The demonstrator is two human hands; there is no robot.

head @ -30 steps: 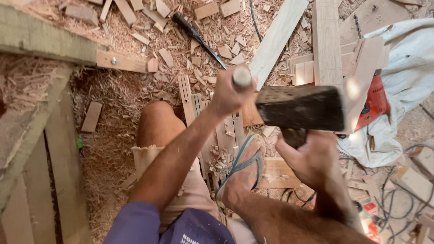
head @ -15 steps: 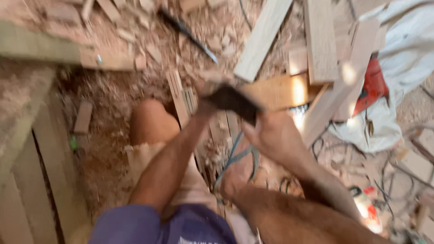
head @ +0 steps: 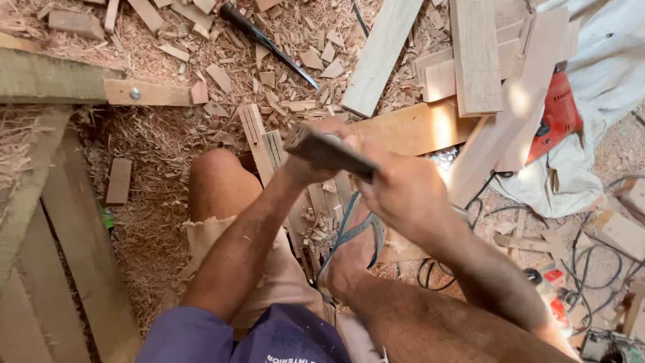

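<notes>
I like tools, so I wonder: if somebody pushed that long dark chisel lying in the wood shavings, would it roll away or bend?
The chisel would probably stay stiff: its blade looks like thin straight metal. It might roll a little on its rounded dark handle, but the wood shavings and offcuts around it would likely stop it quickly. The pointed tip looks sharp, so it is probably safest to push by the handle.

Woodworking shop: shavings, planks.

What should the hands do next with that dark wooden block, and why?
Probably lift the dark wooden block for another strike: the right hand holds it low, against the left hand, above the slotted wood strip. What the left hand grips is hidden.
</notes>
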